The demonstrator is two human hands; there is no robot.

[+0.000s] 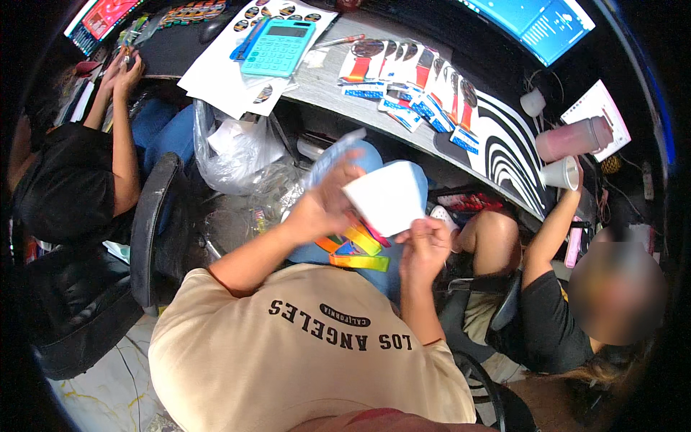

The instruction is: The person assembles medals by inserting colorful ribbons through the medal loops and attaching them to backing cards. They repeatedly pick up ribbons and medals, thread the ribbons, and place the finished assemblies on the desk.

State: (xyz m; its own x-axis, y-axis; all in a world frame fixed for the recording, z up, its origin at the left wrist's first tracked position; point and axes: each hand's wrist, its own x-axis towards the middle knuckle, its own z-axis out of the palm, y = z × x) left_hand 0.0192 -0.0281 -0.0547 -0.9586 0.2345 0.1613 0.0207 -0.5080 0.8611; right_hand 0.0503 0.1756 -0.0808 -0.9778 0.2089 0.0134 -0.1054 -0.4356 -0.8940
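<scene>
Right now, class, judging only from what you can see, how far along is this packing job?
Done, it seems: a row of carded watches lies overlapped on the desk. In hand: the left hand and right hand hold a white card over coloured straps on the lap. Left: those straps look not yet carded; how many remain cannot be told.

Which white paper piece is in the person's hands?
The folded white paper sheet, pinched between the left hand and right hand above the lap. The other white printed sticker sheets lie flat on the grey desk, untouched.
</scene>
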